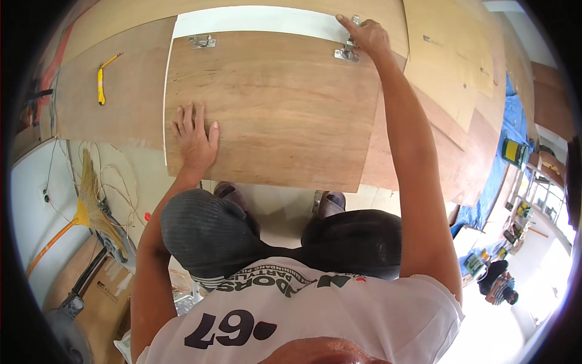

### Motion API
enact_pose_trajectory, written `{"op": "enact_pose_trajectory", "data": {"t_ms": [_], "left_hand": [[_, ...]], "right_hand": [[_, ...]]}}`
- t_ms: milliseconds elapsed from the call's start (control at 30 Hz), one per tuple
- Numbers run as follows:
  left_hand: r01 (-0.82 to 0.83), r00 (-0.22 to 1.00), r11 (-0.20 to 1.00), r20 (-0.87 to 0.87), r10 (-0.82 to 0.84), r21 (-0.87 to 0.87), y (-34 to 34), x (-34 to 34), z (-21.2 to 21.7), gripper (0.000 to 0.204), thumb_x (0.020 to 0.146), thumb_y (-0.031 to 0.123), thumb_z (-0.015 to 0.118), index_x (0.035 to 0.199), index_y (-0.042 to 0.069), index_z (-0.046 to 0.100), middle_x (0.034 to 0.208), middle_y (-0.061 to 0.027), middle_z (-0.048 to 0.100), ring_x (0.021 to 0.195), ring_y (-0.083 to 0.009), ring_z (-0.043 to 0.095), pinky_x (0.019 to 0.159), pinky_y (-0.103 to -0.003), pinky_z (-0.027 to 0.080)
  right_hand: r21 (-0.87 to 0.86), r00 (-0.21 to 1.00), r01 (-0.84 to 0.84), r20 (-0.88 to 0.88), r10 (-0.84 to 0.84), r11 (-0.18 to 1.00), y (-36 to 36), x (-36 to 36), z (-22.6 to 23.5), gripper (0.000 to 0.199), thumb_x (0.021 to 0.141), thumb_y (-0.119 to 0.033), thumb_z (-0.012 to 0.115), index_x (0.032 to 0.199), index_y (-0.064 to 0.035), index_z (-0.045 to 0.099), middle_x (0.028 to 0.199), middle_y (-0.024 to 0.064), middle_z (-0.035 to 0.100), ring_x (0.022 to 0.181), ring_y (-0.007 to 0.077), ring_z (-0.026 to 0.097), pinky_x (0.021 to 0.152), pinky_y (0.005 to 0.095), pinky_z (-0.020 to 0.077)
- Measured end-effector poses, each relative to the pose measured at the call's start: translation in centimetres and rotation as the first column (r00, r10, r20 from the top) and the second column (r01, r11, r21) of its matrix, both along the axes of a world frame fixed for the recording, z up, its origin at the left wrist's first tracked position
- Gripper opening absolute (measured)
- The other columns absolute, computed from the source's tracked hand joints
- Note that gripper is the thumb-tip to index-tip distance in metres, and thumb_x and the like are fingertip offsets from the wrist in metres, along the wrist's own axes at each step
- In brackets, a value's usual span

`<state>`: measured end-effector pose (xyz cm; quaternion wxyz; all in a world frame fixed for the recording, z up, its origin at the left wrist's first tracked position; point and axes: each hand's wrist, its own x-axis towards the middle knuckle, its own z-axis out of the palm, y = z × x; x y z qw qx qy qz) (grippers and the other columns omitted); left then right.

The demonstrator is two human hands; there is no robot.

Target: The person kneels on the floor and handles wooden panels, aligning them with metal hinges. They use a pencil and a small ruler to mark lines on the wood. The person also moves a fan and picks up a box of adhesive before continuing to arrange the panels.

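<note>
A plywood panel (pixel 273 109) lies flat in front of me with a white board strip (pixel 254 20) along its far edge. My left hand (pixel 197 141) rests open on the panel's left part, fingers spread. At the far right corner, my right hand (pixel 370 37) has its fingers curled at a metal cabinet hinge (pixel 347 54), with the thumb stretched out to the left. Part of that hinge is hidden by the hand. A second cabinet hinge (pixel 202 41) sits at the panel's far left corner.
On the board to the left lie a yellow utility knife (pixel 101 88) and a pencil (pixel 112 59). A broom (pixel 82 212) and loose wires stand at the lower left. More plywood sheets (pixel 448 79), a blue tarp (pixel 494 161) and a paint can (pixel 515 153) are at right. Another person (pixel 498 285) is farther off.
</note>
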<state>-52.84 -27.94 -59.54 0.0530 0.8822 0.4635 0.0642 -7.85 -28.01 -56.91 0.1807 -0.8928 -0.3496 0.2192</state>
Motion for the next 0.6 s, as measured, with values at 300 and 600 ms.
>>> {"op": "enact_pose_trajectory", "data": {"t_ms": [300, 600], "left_hand": [[-0.016, 1.0, 0.999, 0.005, 0.016, -0.035, 0.3, 0.2, 0.4, 0.056, 0.085, 0.035, 0.054, 0.133, 0.009, 0.042, 0.139, -0.0175, 0.033, 0.132, -0.0402, 0.024, 0.104, -0.061, 0.014], [-0.038, 0.999, 0.996, -0.001, 0.038, -0.08, 0.3, 0.1, 1.0, 0.056, 0.084, 0.031, 0.055, 0.133, 0.008, 0.04, 0.141, -0.0176, 0.03, 0.133, -0.0399, 0.02, 0.105, -0.06, 0.011]], "right_hand": [[0.53, 0.971, -0.237, 0.15, 0.186, 0.814, 2.2, -7.4, -0.9, 0.054, 0.073, -0.041, 0.073, 0.107, -0.0021, 0.058, 0.099, 0.0141, 0.063, 0.091, 0.0267, 0.061, 0.078, 0.0365, 0.0489], [0.45, 0.816, -0.578, 0.344, 0.465, 0.681, 12.4, -23.5, -3.0, 0.065, 0.068, -0.062, 0.065, 0.094, -0.0027, 0.065, 0.096, 0.0144, 0.063, 0.09, 0.0277, 0.058, 0.08, 0.0382, 0.046]]}}
